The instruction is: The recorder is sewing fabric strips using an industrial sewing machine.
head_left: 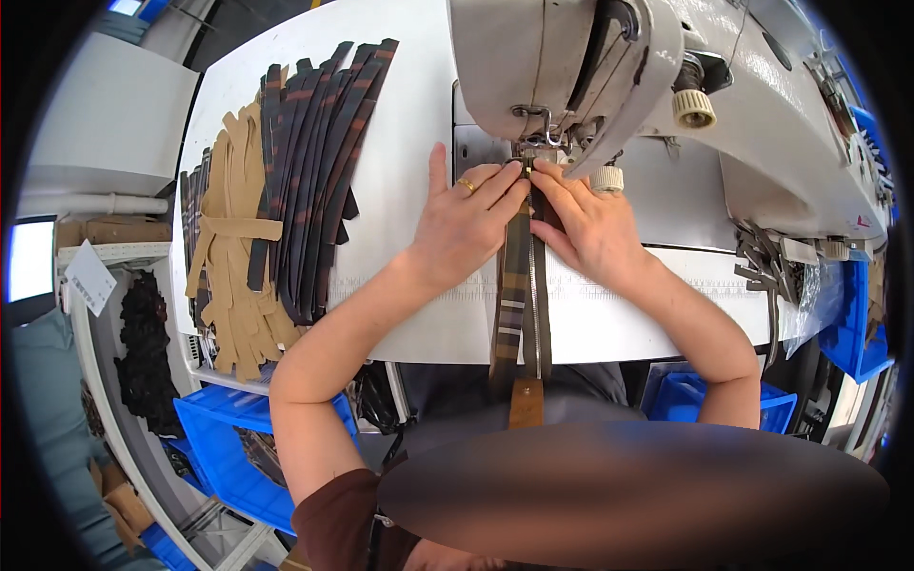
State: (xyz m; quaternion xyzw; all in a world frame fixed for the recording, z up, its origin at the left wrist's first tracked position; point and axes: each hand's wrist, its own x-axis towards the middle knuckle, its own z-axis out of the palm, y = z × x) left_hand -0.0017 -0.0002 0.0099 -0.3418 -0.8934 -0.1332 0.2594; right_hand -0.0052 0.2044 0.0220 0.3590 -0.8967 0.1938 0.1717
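Mostly woven cloth, painted metal and smooth board. Lying down the middle of the glossy white tabletop (438, 338), a long, flat, dark-olive fabric strip with tan and pale checks (511, 300). Just beside it on the right, a narrow dark zipper tape with silvery metal teeth (540, 309). Both stretched from near the metal presser foot (539, 150) to the near edge. Overhead, a rounded, off-white metal sewing machine (571, 67) with a ribbed cream knob (693, 109).

Off to the left, a fanned pile of dark, reddish-checked fabric strips (319, 143), overlapping and flat; next to it, a loose bundle of matte tan fabric strips (233, 252), with one band crosswise on top. Near the right edge, a tangle of short dark strips (766, 266) beside a crinkled clear plastic bag (819, 295).

Close together at the presser foot, both hands: the left hand (466, 219) palm down, little finger raised apart, other fingertips on the checked strip; the right hand (595, 224) with fingers forward and thumb set apart, touching the zipper side. Whether pinching or only pressing, cannot tell for either.
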